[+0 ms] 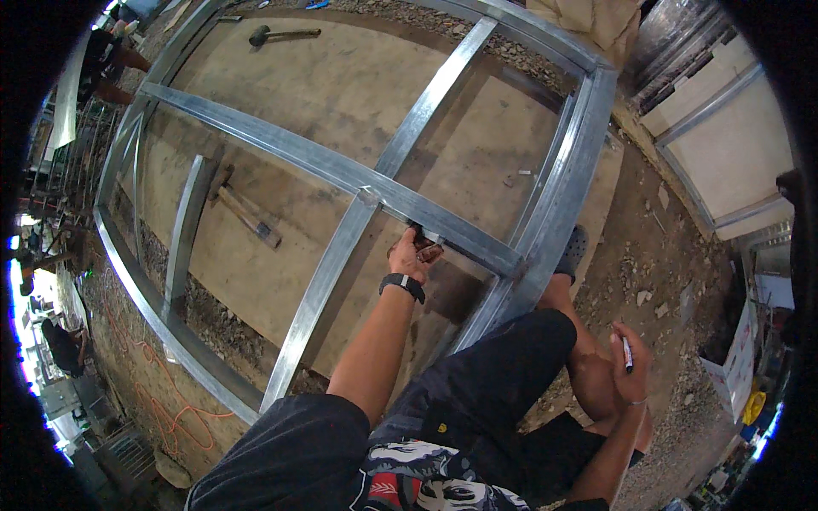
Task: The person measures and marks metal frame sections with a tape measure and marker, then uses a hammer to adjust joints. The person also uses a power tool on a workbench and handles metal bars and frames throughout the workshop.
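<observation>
A large frame of silvery metal channel [332, 166] lies in front of me, its long bar crossed by shorter ones. My left hand [412, 257], with a dark watch on the wrist, is against the near side of the long bar, right of the crossing. Its fingers are closed around a small dark object [417, 232] whose kind I cannot make out. My right hand [631, 366] rests by my bent leg, away from the frame. A marker pen [628, 355], white with a black end, is held in its fingers.
Inside the frame, on brown boards [256, 77], lie a wooden-handled hammer [247, 213] and a dark mallet [285, 35]. An orange cord [175, 417] winds over the ground at left. A panelled frame [716, 136] leans at right. Part of another person [106, 68] shows upper left.
</observation>
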Available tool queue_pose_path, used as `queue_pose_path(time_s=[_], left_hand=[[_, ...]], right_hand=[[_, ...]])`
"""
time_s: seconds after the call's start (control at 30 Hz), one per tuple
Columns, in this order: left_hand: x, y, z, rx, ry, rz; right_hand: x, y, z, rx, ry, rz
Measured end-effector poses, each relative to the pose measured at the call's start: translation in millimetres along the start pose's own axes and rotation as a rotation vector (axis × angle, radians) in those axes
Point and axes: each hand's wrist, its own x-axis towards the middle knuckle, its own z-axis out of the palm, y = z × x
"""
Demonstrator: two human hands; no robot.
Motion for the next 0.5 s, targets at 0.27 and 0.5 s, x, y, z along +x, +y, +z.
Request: queue_pose_path(time_s=[0.27, 0.5], left_hand=[[1.7, -1.5, 4.8, 0.014, 0.021, -0.008], [1.4, -3.5, 5.2, 0.046, 0.047, 0.048]], right_hand=[[-1.7, -8.0, 1.8, -0.031, 0.047, 0.004], [0.8, 0.2, 0.9, -0.03, 0.038, -0.013]])
